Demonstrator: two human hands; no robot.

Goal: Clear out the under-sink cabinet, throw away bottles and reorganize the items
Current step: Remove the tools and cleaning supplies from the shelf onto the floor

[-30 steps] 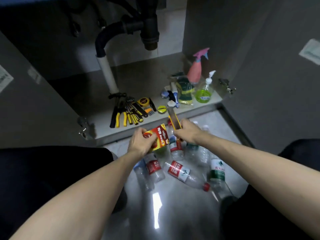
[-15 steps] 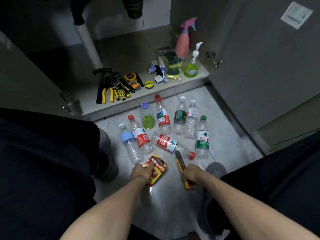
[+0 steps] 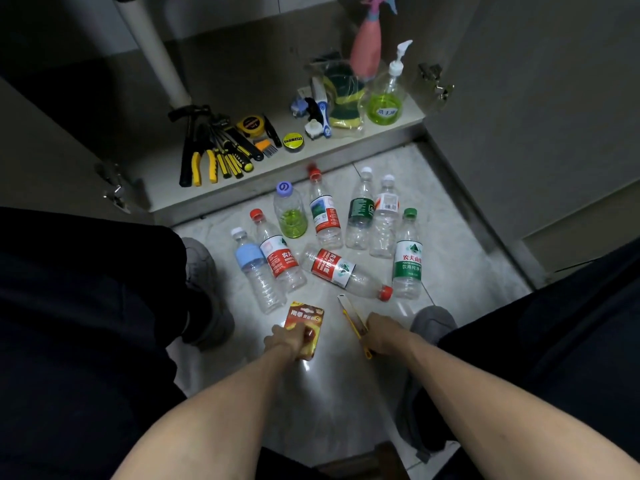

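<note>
A: Bottles (image 3: 332, 244) out of the cabinet, nine or so on the floor tiles (image 3: 460, 258) at frame centre. Most upright, one red-labelled bottle (image 3: 341, 271) lying on its side. None thrown away as far as this view shows

B: And what's on the cabinet shelf (image 3: 311, 157)?

A: Two clusters in the upper half of the frame. Hand tools (image 3: 221, 147) with a tape measure (image 3: 250, 125) at upper centre-left; pink spray bottle (image 3: 365, 50), green soap dispenser (image 3: 386, 95) and sponges (image 3: 344, 98) at upper centre-right. Looks partly sorted. My read: emptying is well along, disposal and the final tidy are left

B: Hands?

A: Both low, near the floor at lower centre, forearms reaching forward from the bottom edge. Left hand (image 3: 289, 339) grips a red-and-yellow card pack (image 3: 304, 327), fingers curled over its lower part, the pack at or just above the tiles, can't tell which. Right hand (image 3: 384, 334) is wrapped round a yellow utility knife (image 3: 353, 323), tip pointing up-frame toward the fallen bottle, just short of it

B: Being set down or picked up?

A: Can't tell from this. Both items sit just below the bottle group, between the person's grey shoes (image 3: 433, 322)
</note>
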